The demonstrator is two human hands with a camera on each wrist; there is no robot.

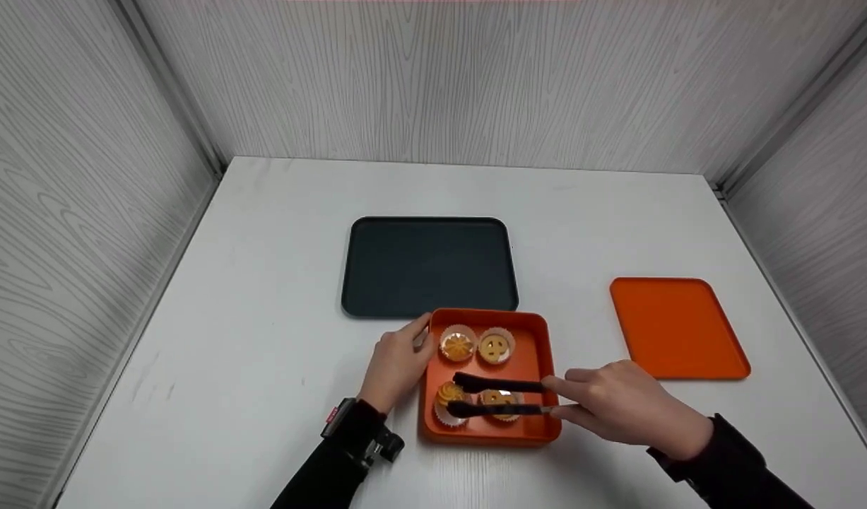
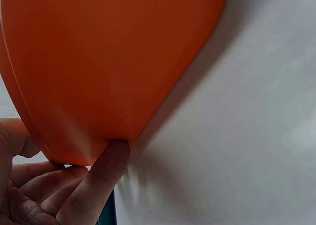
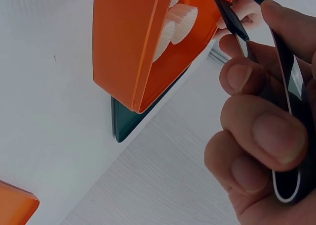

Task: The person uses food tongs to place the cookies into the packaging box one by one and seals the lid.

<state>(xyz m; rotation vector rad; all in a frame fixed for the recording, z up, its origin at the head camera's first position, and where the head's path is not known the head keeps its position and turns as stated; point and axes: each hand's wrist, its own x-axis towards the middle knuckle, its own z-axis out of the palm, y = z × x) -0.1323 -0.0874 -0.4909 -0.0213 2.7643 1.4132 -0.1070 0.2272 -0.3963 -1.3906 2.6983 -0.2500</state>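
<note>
A square orange box [image 1: 534, 357] holds several small cupcakes in pale paper cups. In its far row sit an orange-slice cupcake [image 1: 457, 345] and a cookie-topped cupcake [image 1: 496, 347]. In the near row, a swirl-topped cupcake [image 1: 449, 393] stands beside another cookie-topped cupcake [image 1: 500, 398]. My left hand [image 1: 396, 364] grips the box at its far left corner, fingers against the wall [image 2: 101, 178]. My right hand [image 1: 620, 403] holds black-tipped tongs [image 1: 507, 385] from the right, their arms spread over the near row. The tips overlap the swirl-topped cupcake in the head view.
A dark green tray [image 1: 429, 268] lies just beyond the box, its near edge close to the box's far wall. Farther right is a flat orange tray [image 1: 677, 329]. Grey wood-grain panels [image 1: 433, 85] enclose the white table [image 1: 263, 283] at the back and sides.
</note>
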